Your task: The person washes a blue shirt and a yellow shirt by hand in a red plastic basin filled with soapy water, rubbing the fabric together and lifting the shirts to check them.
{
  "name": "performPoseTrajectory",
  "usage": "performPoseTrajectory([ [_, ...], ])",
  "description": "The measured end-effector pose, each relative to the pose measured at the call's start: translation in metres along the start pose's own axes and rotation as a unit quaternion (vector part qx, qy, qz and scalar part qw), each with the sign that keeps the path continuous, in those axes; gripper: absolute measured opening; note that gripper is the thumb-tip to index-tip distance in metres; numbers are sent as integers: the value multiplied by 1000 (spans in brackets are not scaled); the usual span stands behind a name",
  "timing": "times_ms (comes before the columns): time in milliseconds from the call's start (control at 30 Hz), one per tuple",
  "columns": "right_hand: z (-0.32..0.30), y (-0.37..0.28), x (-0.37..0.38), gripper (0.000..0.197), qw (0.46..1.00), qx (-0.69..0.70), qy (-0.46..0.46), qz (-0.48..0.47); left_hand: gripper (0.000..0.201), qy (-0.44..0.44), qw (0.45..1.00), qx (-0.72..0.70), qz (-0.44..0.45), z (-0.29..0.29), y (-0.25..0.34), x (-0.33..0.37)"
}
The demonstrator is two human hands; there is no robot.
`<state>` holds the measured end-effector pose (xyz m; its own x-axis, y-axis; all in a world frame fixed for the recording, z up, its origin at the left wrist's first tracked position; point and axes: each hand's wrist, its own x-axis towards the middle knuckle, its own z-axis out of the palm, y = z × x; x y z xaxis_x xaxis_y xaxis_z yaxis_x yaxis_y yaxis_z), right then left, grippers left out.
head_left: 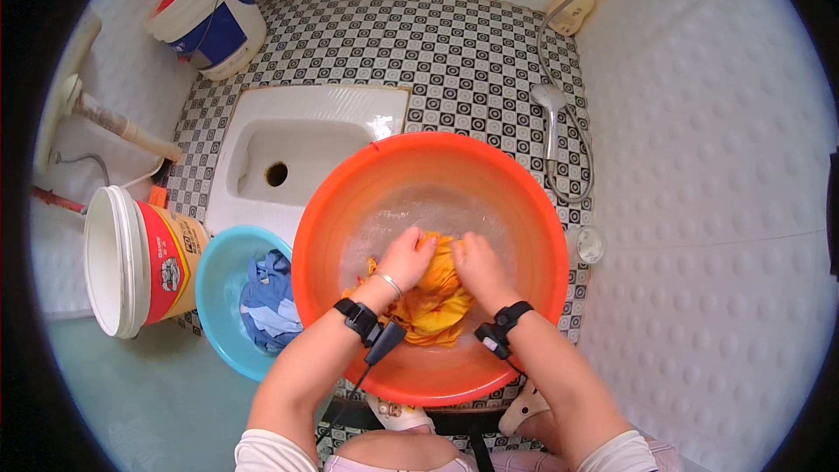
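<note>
A large orange basin (350, 175) stands on the floor in front of me, with some water in its bottom. Bunched up inside it is a wet yellow-orange cloth (434, 315), perhaps a garment. My left hand (407, 255) grips the cloth's upper left part, fingers curled round it. Close beside it, my right hand (474, 260) is closed on the upper right part of the same cloth. Both fists are near each other over the middle of the basin, and the fingertips are partly hidden. A silver bangle circles my left wrist, and black straps sit on both forearms.
Left of the basin is a light blue basin (218, 319) holding blue clothes (269, 297). Beyond it lies a white bucket (131, 262) with a red and yellow label. Behind are a squat toilet (236, 157) and another bucket (236, 44). A shower head (550, 100) lies at right.
</note>
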<state>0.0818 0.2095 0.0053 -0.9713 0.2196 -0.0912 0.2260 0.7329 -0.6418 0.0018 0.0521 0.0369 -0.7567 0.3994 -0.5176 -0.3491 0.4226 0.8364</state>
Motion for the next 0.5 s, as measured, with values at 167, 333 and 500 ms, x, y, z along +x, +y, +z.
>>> performPoseTrajectory([
  [167,-17,27,-7,43,971,-226,26,73,57,4,881,459,112,-3,-6,-8],
  [333,8,28,-31,55,958,-191,-198,-79,69,-135,784,606,2,8,-40,-24],
  [500,-20,36,-14,65,956,-235,-148,91,75,-55,868,492,-28,-14,-44,-24],
])
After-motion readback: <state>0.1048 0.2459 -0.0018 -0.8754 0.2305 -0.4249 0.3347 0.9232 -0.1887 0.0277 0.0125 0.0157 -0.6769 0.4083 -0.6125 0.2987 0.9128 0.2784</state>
